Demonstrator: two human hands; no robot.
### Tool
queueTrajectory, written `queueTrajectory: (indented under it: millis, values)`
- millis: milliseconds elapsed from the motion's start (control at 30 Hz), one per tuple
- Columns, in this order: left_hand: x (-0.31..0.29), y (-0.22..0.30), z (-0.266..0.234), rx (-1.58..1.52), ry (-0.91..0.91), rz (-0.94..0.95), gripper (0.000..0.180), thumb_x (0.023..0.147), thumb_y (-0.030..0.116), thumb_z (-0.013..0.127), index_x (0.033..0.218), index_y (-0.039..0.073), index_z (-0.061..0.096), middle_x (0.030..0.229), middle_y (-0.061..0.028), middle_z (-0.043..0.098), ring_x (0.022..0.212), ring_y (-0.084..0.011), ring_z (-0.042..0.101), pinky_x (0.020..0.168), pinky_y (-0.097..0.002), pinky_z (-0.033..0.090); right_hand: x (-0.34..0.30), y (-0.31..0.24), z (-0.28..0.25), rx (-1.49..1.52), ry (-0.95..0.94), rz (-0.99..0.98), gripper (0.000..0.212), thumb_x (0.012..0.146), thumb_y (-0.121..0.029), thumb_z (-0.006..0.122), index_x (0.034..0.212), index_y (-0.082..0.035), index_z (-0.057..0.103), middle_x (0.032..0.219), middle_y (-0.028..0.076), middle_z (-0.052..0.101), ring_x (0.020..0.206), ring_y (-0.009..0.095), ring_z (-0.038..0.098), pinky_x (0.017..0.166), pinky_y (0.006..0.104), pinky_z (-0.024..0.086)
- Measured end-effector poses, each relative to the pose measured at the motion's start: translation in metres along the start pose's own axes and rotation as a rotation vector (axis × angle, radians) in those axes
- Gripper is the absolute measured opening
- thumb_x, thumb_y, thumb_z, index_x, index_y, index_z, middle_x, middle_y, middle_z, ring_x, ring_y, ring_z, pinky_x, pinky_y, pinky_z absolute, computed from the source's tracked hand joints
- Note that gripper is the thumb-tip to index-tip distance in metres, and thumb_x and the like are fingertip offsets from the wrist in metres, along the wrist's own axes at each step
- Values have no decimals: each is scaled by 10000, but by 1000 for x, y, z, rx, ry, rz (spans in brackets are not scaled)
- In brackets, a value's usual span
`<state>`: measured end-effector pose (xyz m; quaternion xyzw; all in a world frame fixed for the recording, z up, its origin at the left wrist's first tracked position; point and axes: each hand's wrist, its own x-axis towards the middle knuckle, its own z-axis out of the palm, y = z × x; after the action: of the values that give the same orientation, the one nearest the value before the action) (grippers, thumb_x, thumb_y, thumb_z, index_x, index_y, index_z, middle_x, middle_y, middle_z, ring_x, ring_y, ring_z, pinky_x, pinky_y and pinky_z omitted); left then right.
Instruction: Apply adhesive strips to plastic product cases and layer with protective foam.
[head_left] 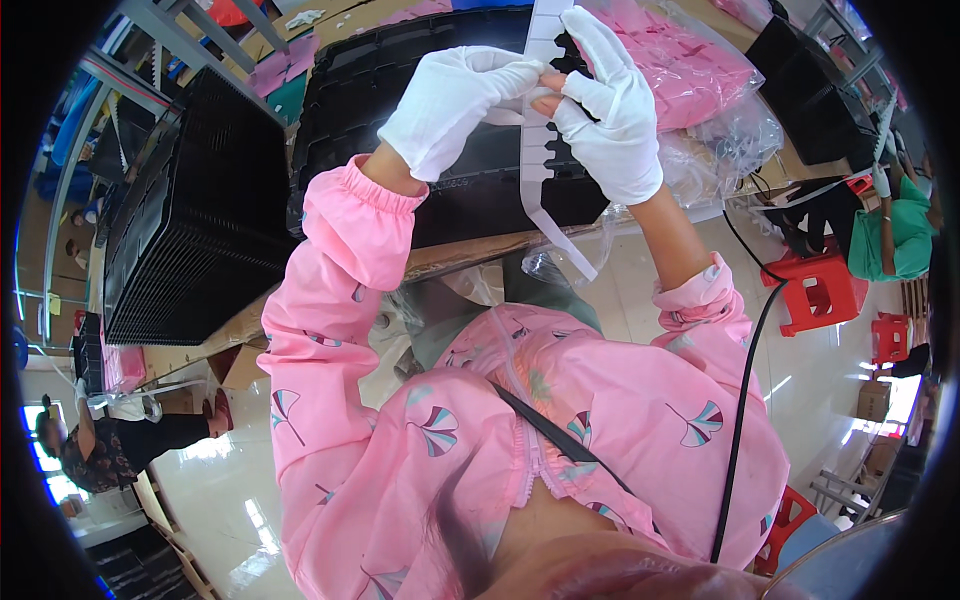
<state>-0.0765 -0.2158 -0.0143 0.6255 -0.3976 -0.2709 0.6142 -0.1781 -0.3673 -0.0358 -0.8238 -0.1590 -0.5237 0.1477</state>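
Observation:
A long white strip [536, 165] with notches along one side hangs in front of me, its lower end bent outward past the table edge. My left hand [452, 105], in a white glove, is closed with its fingertips pinched at the strip's left edge. From the other side my right hand [615, 120] pinches the strip; its thumb and one finger poke bare out of the white glove, and another finger points up. The fingertips of both hands nearly meet. Behind them lies a black plastic crate or tray [345, 130] on the table.
Pink pieces in clear plastic wrap [690, 75] lie on the right. A stack of black crates [200, 220] stands on the left, another black crate [810, 95] at far right. A black cable [752, 370] hangs beside me. Red stools [818, 292] and people stand farther off.

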Motion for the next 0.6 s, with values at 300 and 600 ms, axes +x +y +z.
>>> queueTrajectory:
  millis: [300,600]
  values:
    - [3,-2,6,58,37,27,310,876,299,625,1033,34,656,894,-40,668,802,-123,642,704,-227,501,2,-1,2,72,6,67,279,576,6,704,845,25,633,1202,271,509,1089,431,507,901,444,436]
    - [4,-4,8,105,172,79,272,888,261,609,999,20,665,851,-55,669,737,-111,646,607,-202,496,1,-9,-6,72,-93,127,200,583,38,653,779,12,626,1253,251,492,1172,411,469,956,418,408]
